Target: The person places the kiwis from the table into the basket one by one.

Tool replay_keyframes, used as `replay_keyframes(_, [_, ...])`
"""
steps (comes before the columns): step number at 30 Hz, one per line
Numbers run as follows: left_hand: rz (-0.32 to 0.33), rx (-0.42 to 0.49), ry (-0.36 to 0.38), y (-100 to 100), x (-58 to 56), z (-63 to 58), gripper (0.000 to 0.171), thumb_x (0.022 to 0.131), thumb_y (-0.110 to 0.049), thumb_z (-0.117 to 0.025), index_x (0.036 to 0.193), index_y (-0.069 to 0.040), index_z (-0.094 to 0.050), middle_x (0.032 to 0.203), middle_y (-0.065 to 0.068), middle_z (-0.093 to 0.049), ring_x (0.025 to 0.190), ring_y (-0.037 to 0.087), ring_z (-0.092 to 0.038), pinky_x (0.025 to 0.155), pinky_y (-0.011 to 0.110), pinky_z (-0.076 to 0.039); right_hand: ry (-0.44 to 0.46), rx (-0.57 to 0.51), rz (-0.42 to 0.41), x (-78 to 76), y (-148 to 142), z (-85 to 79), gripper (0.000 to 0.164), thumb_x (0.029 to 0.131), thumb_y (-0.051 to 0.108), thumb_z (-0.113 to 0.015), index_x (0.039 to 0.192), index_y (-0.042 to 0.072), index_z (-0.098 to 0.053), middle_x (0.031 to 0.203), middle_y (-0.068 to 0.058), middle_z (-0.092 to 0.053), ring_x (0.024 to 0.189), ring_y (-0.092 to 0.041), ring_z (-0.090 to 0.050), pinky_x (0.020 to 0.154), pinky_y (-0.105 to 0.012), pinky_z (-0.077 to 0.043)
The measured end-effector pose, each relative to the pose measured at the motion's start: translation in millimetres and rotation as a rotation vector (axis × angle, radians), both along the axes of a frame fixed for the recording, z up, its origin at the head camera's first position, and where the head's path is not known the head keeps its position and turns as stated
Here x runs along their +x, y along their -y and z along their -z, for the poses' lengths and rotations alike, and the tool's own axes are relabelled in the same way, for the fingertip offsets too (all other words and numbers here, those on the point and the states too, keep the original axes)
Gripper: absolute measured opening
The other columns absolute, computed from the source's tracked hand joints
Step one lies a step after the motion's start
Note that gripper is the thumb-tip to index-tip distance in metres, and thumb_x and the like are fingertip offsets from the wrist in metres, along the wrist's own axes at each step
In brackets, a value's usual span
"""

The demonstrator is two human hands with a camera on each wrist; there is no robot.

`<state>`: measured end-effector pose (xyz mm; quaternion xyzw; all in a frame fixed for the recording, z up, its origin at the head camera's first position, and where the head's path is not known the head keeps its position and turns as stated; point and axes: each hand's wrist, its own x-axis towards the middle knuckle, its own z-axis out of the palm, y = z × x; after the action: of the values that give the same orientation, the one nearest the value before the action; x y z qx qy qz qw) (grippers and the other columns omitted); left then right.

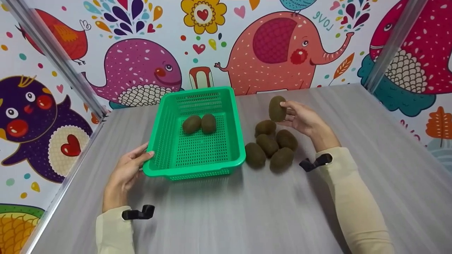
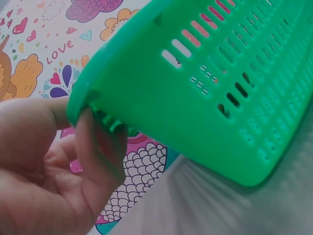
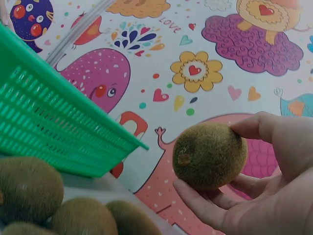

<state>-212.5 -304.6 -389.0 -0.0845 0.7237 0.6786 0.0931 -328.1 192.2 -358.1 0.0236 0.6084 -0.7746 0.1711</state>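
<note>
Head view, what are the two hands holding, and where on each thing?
The left hand grips the green basket by its rim, by the near-left corner; the right hand holds a kiwi by its right side.

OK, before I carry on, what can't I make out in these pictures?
Left wrist: most of the two kiwis inside the green basket, hidden by its wall.
Head: the left hand's fingertips beneath the rim, hidden by the basket.
Right wrist: parts of the loose kiwis, cut off by the left and bottom edges.
Head: the loose kiwis' undersides, hidden by their own bulk.
</note>
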Motion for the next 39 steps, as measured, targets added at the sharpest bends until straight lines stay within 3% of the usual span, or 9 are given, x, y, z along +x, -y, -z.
replay_keyframes(5, [-0.001, 0.001, -0.002, -0.2, -0.4, 0.0, 0.071, 0.101, -0.023, -0.062, 0.16, -0.012, -0.024, 0.11, -0.013, -0.066, 0.086, 0.002, -0.07, 0.072, 0.021, -0.06, -0.043, -0.002, -0.027, -0.7, 10.4, -14.8, 0.037, 0.102, 0.029, -0.059, 0.131, 0.01, -0.047, 0.133, -0.009, -0.045, 0.113, -0.026, -0.06, 0.112, -0.045, -0.045])
replay_keyframes(12, [-0.004, -0.019, -0.001, -0.5, 1.3, 0.2, 0.072, 0.101, -0.025, -0.062, 0.16, -0.013, -0.023, 0.11, -0.014, -0.064, 0.085, 0.001, -0.07, 0.072, 0.021, -0.059, -0.106, 0.007, -0.038, -0.6, 30.5, -30.5, 0.044, 0.1, 0.032, -0.061, 0.136, 0.01, -0.048, 0.131, -0.01, -0.048, 0.106, -0.024, -0.065, 0.09, -0.032, -0.06])
replay_keyframes(27, [-0.02, -0.023, -0.005, -2.0, 0.1, 0.7, 0.07, 0.101, -0.022, -0.061, 0.16, -0.012, -0.025, 0.113, -0.01, -0.063, 0.085, 0.003, -0.069, 0.072, 0.022, -0.06, -0.146, 0.197, -0.08, -12.3, 69.2, -66.9, 0.04, 0.1, 0.035, -0.061, 0.133, 0.011, -0.059, 0.128, -0.008, -0.055, 0.119, -0.031, -0.062, 0.101, -0.039, -0.055])
replay_keyframes(32, [-0.024, -0.01, -0.005, -2.3, 0.0, 0.5, 0.07, 0.101, -0.021, -0.062, 0.16, -0.011, -0.025, 0.109, -0.011, -0.065, 0.085, 0.003, -0.07, 0.072, 0.022, -0.06, -0.129, 0.215, -0.103, -14.0, 82.7, -75.1, 0.036, 0.101, 0.033, -0.059, 0.13, 0.011, -0.06, 0.122, -0.008, -0.055, 0.113, -0.03, -0.064, 0.101, -0.042, -0.055])
replay_keyframes(39, [-0.008, -0.031, -0.022, -2.2, 1.0, 2.0, 0.069, 0.102, -0.023, -0.06, 0.16, -0.011, -0.024, 0.116, -0.009, -0.062, 0.087, 0.003, -0.07, 0.073, 0.022, -0.06, -0.125, 0.209, -0.129, -18.9, 102.0, -74.9, 0.037, 0.101, 0.032, -0.059, 0.132, 0.01, -0.06, 0.116, -0.009, -0.061, 0.103, -0.025, -0.071, 0.091, -0.038, -0.059])
